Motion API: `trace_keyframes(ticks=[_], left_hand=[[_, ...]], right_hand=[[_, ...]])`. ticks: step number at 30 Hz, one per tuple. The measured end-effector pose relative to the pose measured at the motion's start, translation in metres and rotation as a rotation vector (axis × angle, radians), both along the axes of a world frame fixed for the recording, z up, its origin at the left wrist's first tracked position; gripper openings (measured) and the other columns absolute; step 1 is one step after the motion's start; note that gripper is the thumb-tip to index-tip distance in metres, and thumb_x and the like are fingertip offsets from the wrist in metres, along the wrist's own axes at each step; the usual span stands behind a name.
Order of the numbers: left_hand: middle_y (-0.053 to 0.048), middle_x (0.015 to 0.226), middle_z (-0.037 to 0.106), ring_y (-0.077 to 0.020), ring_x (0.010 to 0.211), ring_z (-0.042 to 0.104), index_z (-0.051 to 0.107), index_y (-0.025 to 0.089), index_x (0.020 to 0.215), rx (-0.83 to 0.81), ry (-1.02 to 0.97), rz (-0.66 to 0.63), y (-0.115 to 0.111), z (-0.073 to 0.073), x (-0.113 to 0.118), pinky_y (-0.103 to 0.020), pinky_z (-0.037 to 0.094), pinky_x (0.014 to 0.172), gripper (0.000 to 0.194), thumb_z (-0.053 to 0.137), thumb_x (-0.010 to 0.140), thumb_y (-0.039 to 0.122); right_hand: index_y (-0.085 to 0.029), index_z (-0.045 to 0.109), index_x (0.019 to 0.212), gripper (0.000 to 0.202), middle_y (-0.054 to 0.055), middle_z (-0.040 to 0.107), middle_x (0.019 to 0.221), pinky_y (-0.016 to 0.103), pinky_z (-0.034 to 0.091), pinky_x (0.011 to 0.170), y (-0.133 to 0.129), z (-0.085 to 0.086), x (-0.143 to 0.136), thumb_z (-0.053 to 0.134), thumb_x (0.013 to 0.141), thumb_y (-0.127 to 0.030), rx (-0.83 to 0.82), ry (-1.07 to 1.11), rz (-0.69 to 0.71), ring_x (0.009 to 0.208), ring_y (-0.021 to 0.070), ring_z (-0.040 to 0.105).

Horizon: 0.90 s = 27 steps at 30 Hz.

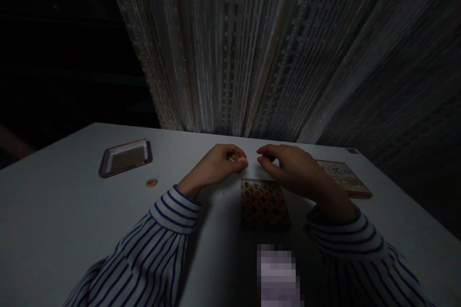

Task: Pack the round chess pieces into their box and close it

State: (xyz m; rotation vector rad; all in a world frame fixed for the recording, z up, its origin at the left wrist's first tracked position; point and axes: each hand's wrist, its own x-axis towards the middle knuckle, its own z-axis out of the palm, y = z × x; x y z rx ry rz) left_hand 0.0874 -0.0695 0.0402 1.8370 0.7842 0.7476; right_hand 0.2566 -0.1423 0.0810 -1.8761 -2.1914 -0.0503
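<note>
Between the thumb and fingers of my left hand [221, 162] is a round Chinese chess piece [242, 159], pinched by its edge above the table. My right hand [291, 165] hovers to the right of it, thumb and index finger apart, with nothing seen between them. Below the two hands sits an open box [242, 211] holding rows of round Chinese chess pieces [258, 204] with dark and red markings. One more chess piece [151, 183], marked in red, lies alone on the table to the left of my left forearm.
A shallow tray-like lid [124, 171] lies at the left of the white table [72, 230]. On the right, partly behind my right wrist, is a flat illustrated box or board [342, 177]. A small dark item [352, 151] lies by the far right corner. String curtains [230, 57] hang behind the table.
</note>
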Motion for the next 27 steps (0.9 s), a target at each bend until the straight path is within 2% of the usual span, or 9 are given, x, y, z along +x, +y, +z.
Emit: trace_keyframes(ticks=[5, 11, 22, 27], left_hand=[[-0.001, 0.065, 0.058, -0.0111, 0.061, 0.054, 0.064, 0.011, 0.078, -0.064, 0.006, -0.008, -0.003, 0.004, 0.000, -0.024, 0.043, 0.059, 0.018, 0.063, 0.070, 0.027], [-0.001, 0.065, 0.060, -0.0109, 0.062, 0.053, 0.066, 0.010, 0.079, -0.061, 0.030, -0.047, -0.006, 0.011, -0.001, -0.024, 0.043, 0.060, 0.019, 0.062, 0.072, 0.027], [0.000, 0.065, 0.061, -0.0100, 0.062, 0.053, 0.069, 0.010, 0.075, -0.092, 0.007, -0.094, -0.003, 0.007, 0.000, -0.024, 0.042, 0.063, 0.019, 0.058, 0.076, 0.026], [0.000, 0.064, 0.062, -0.0090, 0.060, 0.052, 0.071, 0.010, 0.075, -0.125, 0.011, -0.077, -0.005, 0.009, 0.001, -0.022, 0.042, 0.062, 0.020, 0.057, 0.078, 0.024]], right_hand=[[-0.020, 0.062, 0.112, 0.034, 0.004, 0.070, 0.099, 0.031, 0.043, 0.075, -0.002, -0.001, 0.001, 0.042, 0.088, -0.033, -0.004, -0.009, 0.014, 0.092, 0.0212, 0.062], [-0.020, 0.062, 0.113, 0.035, 0.005, 0.070, 0.101, 0.032, 0.043, 0.075, -0.004, -0.002, 0.001, 0.042, 0.088, -0.035, -0.016, -0.015, 0.013, 0.093, 0.0226, 0.062], [-0.018, 0.061, 0.113, 0.035, 0.005, 0.070, 0.101, 0.033, 0.041, 0.076, -0.002, -0.005, -0.002, 0.043, 0.088, -0.033, -0.041, 0.001, 0.051, 0.093, 0.0225, 0.061], [-0.020, 0.065, 0.105, 0.031, 0.006, 0.070, 0.098, 0.030, 0.040, 0.073, -0.002, -0.006, -0.002, 0.042, 0.088, -0.032, -0.054, 0.003, 0.063, 0.088, 0.0202, 0.062]])
